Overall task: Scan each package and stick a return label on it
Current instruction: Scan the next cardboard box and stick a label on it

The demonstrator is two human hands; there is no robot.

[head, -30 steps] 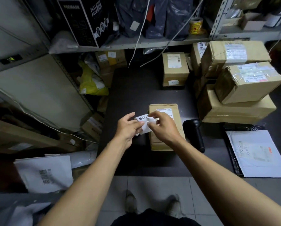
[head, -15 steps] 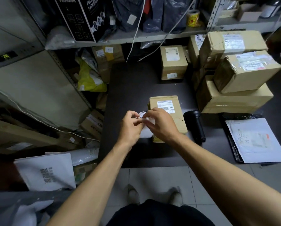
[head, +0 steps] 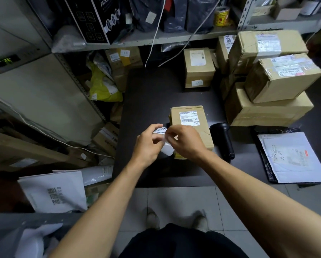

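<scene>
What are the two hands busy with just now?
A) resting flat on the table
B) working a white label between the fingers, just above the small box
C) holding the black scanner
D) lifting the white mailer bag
B: the left hand and the right hand both pinch the white label near the small box, while the black scanner and the white mailer bag lie untouched on the table.
</scene>
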